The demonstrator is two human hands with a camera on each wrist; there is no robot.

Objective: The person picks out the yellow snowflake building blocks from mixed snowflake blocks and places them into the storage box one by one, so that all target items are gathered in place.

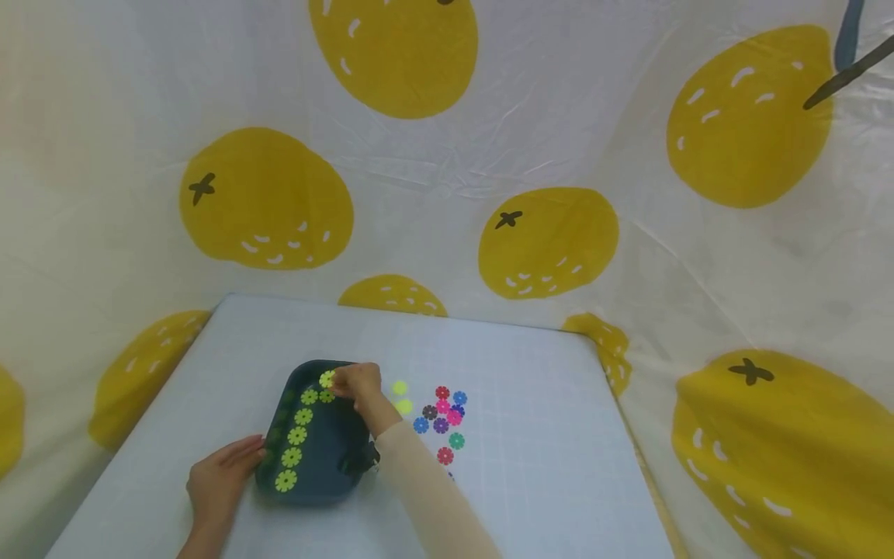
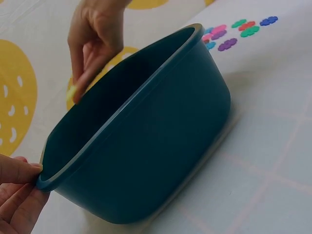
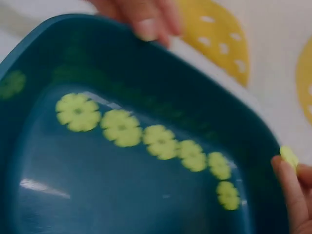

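A dark teal plastic basin (image 1: pixel 324 454) stands on the table at left of centre. Its rim is pinched by my left hand (image 1: pixel 223 477), thumb and fingers on either side of the wall. Over the far end of the basin, my right hand (image 1: pixel 359 384) holds a yellow-green flower-shaped disc (image 3: pixel 288 156) between thumb and fingers. On the basin floor lie several matching discs (image 3: pixel 161 142), lined up along the left side and turning the far corner. The left wrist view shows the basin's outer wall (image 2: pixel 146 161), with its floor hidden.
Right of the basin, two yellow-green discs (image 1: pixel 403 406) lie on the pale tablecloth (image 1: pixel 545 442). Beyond them is a loose group of red, pink, blue, purple, black and green discs (image 1: pixel 441 425). A curtain printed with yellow fruit (image 1: pixel 265 198) hangs behind the table.
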